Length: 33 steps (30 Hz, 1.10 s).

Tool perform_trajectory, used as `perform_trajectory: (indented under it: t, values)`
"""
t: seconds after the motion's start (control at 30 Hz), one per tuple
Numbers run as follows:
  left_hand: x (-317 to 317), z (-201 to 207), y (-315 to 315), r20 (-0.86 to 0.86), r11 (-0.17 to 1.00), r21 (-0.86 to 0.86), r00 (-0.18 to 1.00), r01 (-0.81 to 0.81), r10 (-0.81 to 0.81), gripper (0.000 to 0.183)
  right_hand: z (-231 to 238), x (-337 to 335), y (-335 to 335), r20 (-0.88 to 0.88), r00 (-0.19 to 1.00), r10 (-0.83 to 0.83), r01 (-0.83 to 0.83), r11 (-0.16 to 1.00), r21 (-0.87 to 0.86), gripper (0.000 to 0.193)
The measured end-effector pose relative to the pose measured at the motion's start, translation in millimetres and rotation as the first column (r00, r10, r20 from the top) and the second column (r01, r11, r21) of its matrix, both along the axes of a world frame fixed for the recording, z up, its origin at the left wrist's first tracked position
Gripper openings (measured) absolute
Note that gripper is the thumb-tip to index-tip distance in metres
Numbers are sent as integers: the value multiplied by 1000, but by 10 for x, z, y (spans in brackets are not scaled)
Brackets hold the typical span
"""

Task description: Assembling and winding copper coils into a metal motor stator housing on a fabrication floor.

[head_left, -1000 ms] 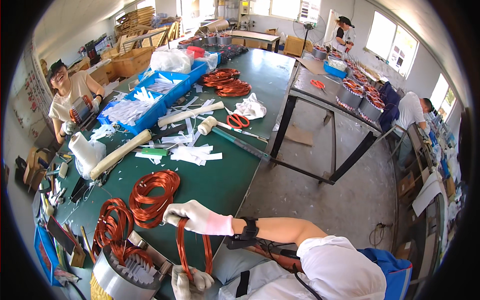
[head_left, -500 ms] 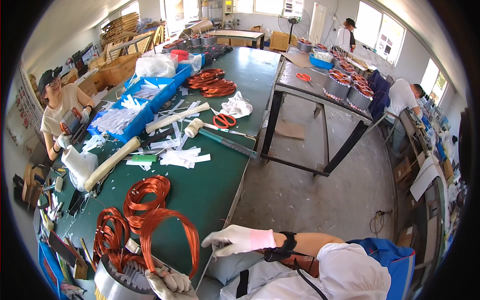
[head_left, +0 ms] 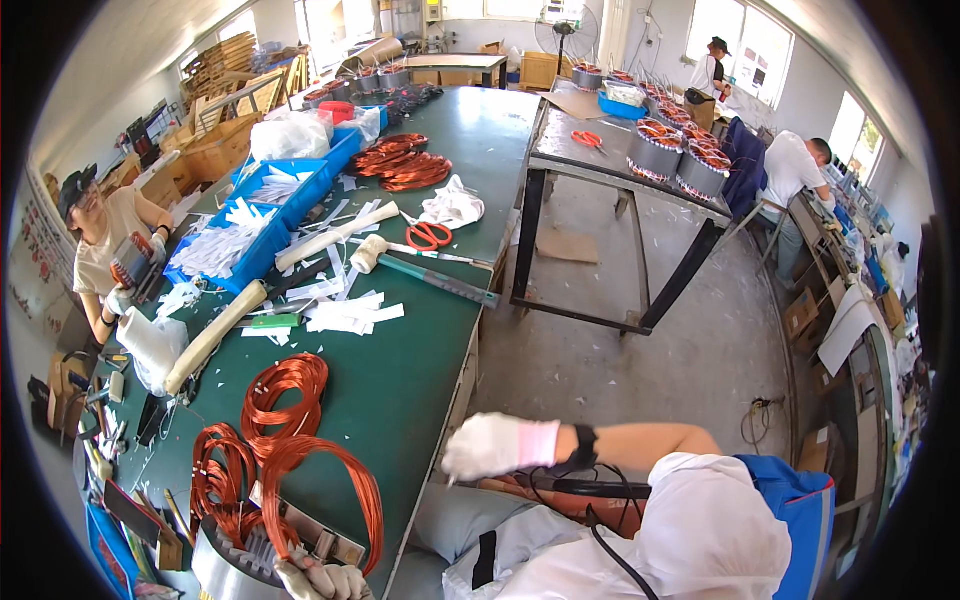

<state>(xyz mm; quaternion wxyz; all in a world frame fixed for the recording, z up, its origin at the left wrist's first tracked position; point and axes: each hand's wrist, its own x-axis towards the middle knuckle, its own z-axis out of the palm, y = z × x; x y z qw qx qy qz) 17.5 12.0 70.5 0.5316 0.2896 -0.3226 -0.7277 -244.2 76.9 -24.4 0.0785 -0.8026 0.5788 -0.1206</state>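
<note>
In a white glove, my left hand [head_left: 325, 578] is closed on the lower end of a copper wire coil [head_left: 365, 485], whose loop stands up above the stator. The slotted metal stator [head_left: 222, 568] sits at the table's near end, partly cut off by the picture's edge. Other copper windings [head_left: 215, 470] rise from its slots and lean left. My right hand [head_left: 490, 447], gloved with a pink cuff, is raised off the table's right edge with its fingers curled. Whatever those fingers may hold cannot be made out. Another coil bundle [head_left: 285, 400] lies on the green tabletop beyond the stator.
Blue bins [head_left: 235, 240] of white paper strips stand along the left. A mallet [head_left: 420, 275], scissors [head_left: 428, 237] and loose strips lie mid-table. Finished stators [head_left: 655, 150] stand on the side table [head_left: 570, 140]. A co-worker [head_left: 105, 235] is across the table; two others are at right.
My right hand has moved right and slightly up, away from the coil, and its fingers have curled in. My left hand keeps its grip on the coil. The view has shifted slightly.
</note>
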Motion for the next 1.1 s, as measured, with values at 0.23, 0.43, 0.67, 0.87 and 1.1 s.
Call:
perform_trajectory:
  t: [0.23,0.43,0.67,0.87,1.1]
  values:
    - [-223,-161,7,255,991,-14,959,132,-124,29,285,823,-177,313,910,272,-34,801,-597,73]
    - [278,-218,-59,-1,962,47,963,269,-269,27,66,843,-716,-77,908,412,-381,734,-562,18]
    - [377,-198,-54,207,935,-19,916,354,-343,19,156,631,-987,-236,756,611,-634,594,-494,20]
    - [373,-137,-89,321,969,107,914,224,-247,12,274,886,-828,-52,820,570,-572,813,-107,22]
    - [231,-72,-69,525,944,129,787,303,-324,23,503,895,-948,644,765,0,-622,262,738,27]
